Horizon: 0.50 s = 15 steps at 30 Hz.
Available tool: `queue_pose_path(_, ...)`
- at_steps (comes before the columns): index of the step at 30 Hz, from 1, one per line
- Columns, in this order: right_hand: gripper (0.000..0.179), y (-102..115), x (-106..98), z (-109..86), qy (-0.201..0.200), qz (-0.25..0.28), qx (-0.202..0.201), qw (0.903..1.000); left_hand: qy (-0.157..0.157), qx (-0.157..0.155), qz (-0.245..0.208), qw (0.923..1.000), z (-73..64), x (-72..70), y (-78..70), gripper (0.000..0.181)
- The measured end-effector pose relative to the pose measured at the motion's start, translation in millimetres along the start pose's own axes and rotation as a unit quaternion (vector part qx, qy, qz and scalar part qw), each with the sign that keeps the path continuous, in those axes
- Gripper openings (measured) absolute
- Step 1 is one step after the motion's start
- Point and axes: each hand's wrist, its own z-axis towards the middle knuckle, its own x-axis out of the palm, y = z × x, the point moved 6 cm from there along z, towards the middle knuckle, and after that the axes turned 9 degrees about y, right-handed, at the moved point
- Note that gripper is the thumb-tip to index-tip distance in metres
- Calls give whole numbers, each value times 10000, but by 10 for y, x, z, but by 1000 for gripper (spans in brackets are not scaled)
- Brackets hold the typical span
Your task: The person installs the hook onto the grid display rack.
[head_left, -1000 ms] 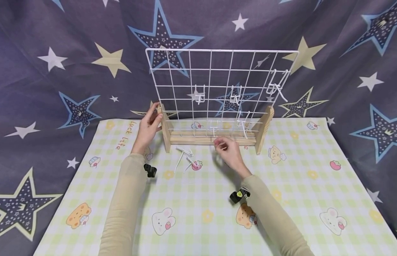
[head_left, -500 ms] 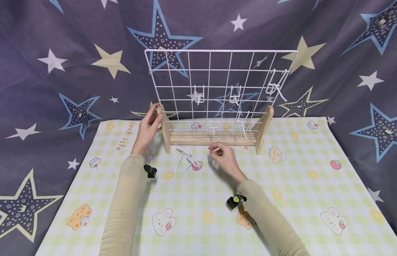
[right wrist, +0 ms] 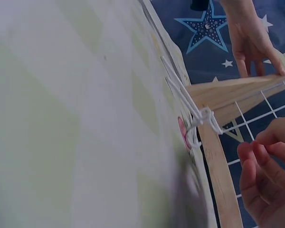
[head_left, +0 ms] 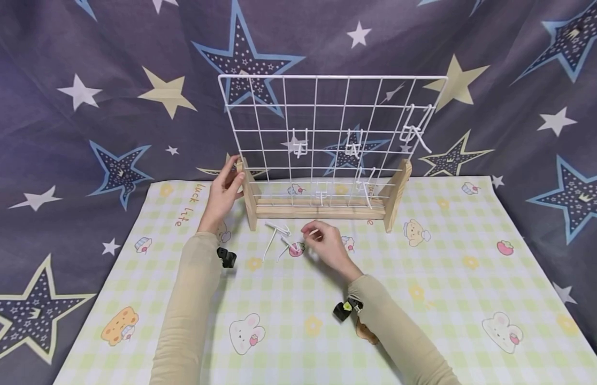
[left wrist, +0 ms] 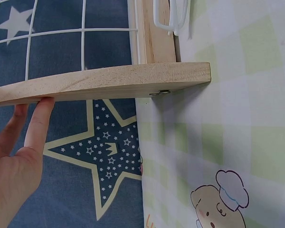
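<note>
A white wire grid (head_left: 332, 77) stands upright in a wooden base (head_left: 322, 212). My left hand (head_left: 220, 198) is at the left wooden side piece (head_left: 250, 200). In the left wrist view, extended fingertips touch that piece's outer face. My right hand (head_left: 327, 245) hovers over the cloth in front of the base, its fingers loosely bent and nothing between them. Just left of it lie two loose white hooks (head_left: 276, 231), close together, also visible as wire hooks (right wrist: 199, 118) in the right wrist view.
Several white hooks hang on the grid, among them a large hook (head_left: 413, 131) at upper right and a small hook (head_left: 300, 147) left of centre. A green checked cloth (head_left: 423, 342) covers the table. Behind hangs a dark star-patterned curtain (head_left: 120, 48).
My right hand has moved left and toward me, from the front of the wooden base to beside the loose hooks. The left hand stays at the side piece.
</note>
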Motion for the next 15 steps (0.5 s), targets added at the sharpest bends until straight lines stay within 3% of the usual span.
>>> queue_pose_path(11, 13, 200, 277, 43, 419, 504, -116, 9978, -60, -53, 3, 10000, 1, -9, 12, 53)
queue_pose_path(15, 13, 253, 355, 66, 479, 259, -217, 9983, -53, -48, -24, 10000, 6, -12, 18, 53)
